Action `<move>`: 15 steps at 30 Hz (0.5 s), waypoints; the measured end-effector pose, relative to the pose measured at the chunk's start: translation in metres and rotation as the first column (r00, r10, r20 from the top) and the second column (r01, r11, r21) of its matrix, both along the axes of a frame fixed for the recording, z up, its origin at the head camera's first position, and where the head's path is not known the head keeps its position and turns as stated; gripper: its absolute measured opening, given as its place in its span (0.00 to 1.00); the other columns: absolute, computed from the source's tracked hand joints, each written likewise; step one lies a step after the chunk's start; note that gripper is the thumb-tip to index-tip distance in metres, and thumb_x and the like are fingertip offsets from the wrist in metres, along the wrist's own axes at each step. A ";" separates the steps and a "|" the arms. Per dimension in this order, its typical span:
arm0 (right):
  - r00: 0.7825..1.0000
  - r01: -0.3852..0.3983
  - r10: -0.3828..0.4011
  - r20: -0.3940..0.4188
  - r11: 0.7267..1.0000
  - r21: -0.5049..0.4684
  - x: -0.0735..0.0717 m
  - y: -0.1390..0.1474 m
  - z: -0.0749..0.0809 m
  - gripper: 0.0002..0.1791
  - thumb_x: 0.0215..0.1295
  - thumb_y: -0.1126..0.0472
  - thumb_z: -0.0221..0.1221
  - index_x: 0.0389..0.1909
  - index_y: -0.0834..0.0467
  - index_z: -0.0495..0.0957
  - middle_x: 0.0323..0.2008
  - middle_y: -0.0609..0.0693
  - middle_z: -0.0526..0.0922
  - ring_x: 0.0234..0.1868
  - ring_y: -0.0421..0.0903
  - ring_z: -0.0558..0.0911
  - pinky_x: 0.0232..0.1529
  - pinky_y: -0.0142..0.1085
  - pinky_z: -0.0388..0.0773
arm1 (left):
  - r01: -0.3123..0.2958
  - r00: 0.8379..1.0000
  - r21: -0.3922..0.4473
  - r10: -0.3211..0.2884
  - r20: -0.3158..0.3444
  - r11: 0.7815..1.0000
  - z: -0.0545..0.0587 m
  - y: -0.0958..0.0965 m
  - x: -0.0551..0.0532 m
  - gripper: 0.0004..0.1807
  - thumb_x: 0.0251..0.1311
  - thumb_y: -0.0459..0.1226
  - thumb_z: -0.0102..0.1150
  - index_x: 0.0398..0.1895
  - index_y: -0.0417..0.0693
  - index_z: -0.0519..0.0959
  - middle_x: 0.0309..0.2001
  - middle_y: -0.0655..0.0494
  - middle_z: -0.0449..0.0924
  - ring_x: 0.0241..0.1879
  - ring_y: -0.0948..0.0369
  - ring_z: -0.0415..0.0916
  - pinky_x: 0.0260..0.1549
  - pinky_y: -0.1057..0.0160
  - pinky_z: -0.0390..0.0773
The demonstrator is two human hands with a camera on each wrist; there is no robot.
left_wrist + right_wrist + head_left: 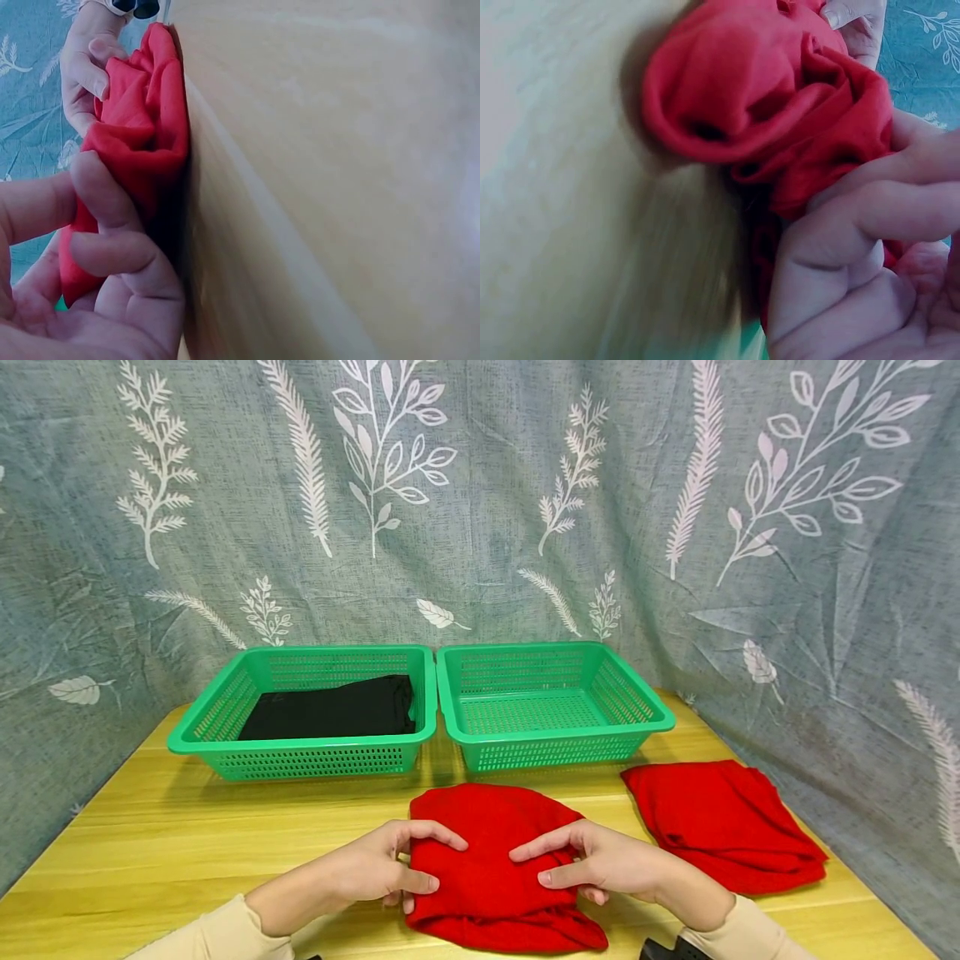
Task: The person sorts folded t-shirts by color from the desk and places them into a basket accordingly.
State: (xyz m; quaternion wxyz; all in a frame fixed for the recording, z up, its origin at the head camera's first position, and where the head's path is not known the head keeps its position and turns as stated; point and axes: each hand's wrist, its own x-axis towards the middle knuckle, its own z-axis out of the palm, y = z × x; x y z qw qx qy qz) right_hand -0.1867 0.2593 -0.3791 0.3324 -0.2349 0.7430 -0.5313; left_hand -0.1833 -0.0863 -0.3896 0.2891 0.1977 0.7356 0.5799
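Observation:
A folded red cloth (487,868) lies at the front middle of the table, its near edge loosely bunched. My left hand (378,864) grips its left side, thumb and index finger on top and the other fingers curled at the edge. On the opposite side my right hand (611,864) holds it in the same way. The left wrist view shows fingers curled against the side of the red cloth (142,127). From the right wrist, thick rolled folds of the red cloth (727,82) show; whether its underside touches the table cannot be told.
A second folded red cloth (727,818) lies on the wooden table (225,827) at the right. Behind stand two green baskets: the left basket (315,758) holds a folded black cloth (330,710), and the right basket (555,752) shows its bare bottom. A patterned curtain (480,510) hangs behind.

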 end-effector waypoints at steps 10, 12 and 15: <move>0.999 0.000 0.001 -0.033 1.000 0.002 0.001 0.002 0.001 0.24 0.76 0.64 0.64 0.71 0.59 0.80 0.18 0.34 0.63 0.12 0.35 0.68 0.21 0.24 0.68 | 0.005 1.000 0.013 -0.004 -0.019 1.000 0.003 -0.001 0.002 0.23 0.66 0.29 0.69 0.63 0.54 0.84 0.43 0.44 0.78 0.19 0.59 0.76 0.20 0.69 0.67; 0.999 0.000 0.000 -0.043 1.000 0.004 0.001 0.002 0.001 0.25 0.76 0.64 0.64 0.71 0.59 0.80 0.18 0.34 0.62 0.12 0.36 0.67 0.21 0.24 0.68 | 0.001 1.000 0.019 -0.001 -0.019 1.000 0.003 -0.001 0.003 0.23 0.66 0.28 0.69 0.63 0.54 0.84 0.44 0.43 0.78 0.19 0.59 0.76 0.20 0.69 0.67; 0.998 0.004 -0.004 -0.057 1.000 0.004 0.002 0.003 0.003 0.25 0.76 0.63 0.64 0.71 0.58 0.80 0.18 0.35 0.63 0.12 0.38 0.65 0.20 0.24 0.68 | -0.005 1.000 0.026 0.005 -0.018 1.000 0.004 0.000 0.003 0.23 0.66 0.28 0.69 0.63 0.54 0.84 0.45 0.43 0.77 0.19 0.59 0.76 0.20 0.69 0.66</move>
